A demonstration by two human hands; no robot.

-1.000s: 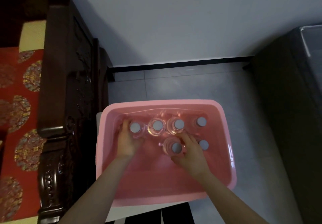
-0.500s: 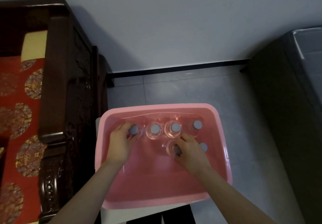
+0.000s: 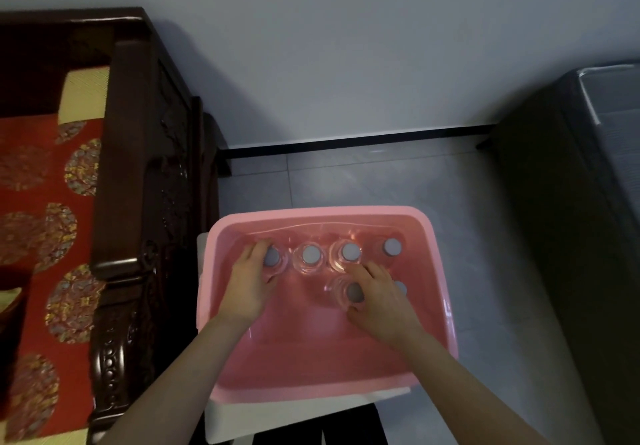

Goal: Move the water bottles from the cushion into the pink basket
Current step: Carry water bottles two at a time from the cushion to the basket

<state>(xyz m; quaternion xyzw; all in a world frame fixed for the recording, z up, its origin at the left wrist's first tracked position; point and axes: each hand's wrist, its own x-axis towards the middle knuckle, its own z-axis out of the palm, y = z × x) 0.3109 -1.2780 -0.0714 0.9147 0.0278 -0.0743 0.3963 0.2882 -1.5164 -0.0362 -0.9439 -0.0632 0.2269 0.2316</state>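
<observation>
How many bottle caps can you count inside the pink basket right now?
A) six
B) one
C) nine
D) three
A: four caps line the far side of the pink basket, from the one under the left hand to the far-right cap, and two more sit nearer, one in the right hand grip and one partly hidden beside it.

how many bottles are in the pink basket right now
6 bottles in the pink basket: four along the far wall, two nearer, one mostly hidden by the right hand.
</observation>
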